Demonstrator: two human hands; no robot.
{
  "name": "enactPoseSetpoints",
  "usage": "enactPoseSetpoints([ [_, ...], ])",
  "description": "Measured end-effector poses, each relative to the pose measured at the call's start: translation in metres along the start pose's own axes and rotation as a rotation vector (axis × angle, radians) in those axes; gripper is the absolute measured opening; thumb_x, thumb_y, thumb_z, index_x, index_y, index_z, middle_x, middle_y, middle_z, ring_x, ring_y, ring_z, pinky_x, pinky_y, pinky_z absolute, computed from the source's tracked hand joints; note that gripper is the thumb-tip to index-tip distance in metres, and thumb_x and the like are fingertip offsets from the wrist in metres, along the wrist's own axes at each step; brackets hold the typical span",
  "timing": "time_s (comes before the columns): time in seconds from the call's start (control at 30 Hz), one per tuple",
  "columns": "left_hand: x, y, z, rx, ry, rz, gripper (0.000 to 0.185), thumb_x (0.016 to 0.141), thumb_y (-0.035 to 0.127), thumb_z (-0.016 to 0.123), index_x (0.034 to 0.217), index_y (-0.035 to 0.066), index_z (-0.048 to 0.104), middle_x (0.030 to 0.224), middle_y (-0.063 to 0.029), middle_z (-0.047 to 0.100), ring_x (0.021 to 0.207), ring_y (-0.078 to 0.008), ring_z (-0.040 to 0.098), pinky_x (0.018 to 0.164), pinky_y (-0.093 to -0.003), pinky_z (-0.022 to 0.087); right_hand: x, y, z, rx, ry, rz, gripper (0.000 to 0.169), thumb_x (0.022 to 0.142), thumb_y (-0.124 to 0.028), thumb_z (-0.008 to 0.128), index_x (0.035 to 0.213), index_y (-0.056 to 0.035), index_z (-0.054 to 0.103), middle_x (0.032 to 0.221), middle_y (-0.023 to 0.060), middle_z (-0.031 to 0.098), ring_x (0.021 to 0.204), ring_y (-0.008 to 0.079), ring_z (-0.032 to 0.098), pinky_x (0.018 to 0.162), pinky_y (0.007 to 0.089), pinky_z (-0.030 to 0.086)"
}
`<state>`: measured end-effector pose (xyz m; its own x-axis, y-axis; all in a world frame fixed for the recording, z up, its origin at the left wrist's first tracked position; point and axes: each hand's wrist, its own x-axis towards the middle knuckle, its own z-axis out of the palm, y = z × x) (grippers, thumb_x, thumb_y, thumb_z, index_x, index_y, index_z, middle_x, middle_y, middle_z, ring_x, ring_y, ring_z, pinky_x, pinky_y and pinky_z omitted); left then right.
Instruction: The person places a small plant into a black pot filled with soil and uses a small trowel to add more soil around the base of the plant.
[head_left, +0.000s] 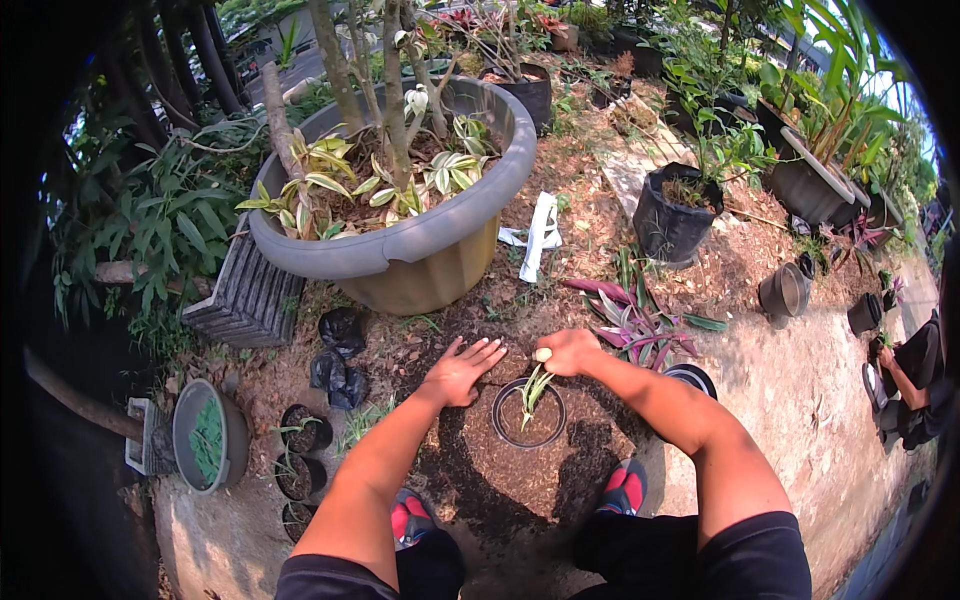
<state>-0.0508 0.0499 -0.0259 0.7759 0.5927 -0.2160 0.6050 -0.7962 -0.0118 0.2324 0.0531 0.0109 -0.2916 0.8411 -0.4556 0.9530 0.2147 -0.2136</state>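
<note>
Before me a round dark plastic pot (529, 439) filled with soil stands on a patch of dark, loose soil (480, 469). My right hand (568, 352) is closed at the pot's far right side, with the top of a small green plantlet (534, 390) at its fingers; the plantlet's lower end lies over the soil in the pot. Just beyond the pot's left rim my left hand (459, 373) rests palm down on the soil, fingers spread, holding nothing. Purple-leaved cut plants (645, 322) lie on the ground beyond my right forearm.
A large planter (420, 262) with a small tree stands ahead. At left are stacked rectangular planters (251, 289), black plastic bags (337, 379), a grey tub (231, 442) and several small potted plants (300, 476). A black grow bag (671, 225) stands ahead right. Another person (919, 390) is at far right.
</note>
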Motion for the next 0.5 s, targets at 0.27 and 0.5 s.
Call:
enactPoseSetpoints([
  [0.27,-0.031,-0.018,0.018,-0.238,0.212,-0.212,0.091,0.09,0.036,0.071,0.166,0.014,0.026,0.172,-0.0086,0.025,0.157,-0.028,0.028,0.128,-0.0582,0.016,-0.019,0.037,-0.011,0.047,0.095,0.065,0.036,0.087,-0.032,0.056,0.119,-0.0263,0.073,0.117,0.0127,0.075,0.113,0.0326,0.07,0.096,0.0466,0.056],
  [0.5,-0.029,-0.02,0.016,-0.44,0.334,-0.095,0.055,0.094,0.029,0.067,0.144,0.01,0.056,0.149,-0.0109,0.055,0.139,-0.0315,0.05,0.118,-0.0511,0.033,-0.038,0.055,-0.028,0.057,0.26,-0.122,0.036,0.077,-0.028,0.062,0.111,-0.0241,0.074,0.105,0.0157,0.075,0.104,0.0363,0.071,0.09,0.0496,0.056],
])
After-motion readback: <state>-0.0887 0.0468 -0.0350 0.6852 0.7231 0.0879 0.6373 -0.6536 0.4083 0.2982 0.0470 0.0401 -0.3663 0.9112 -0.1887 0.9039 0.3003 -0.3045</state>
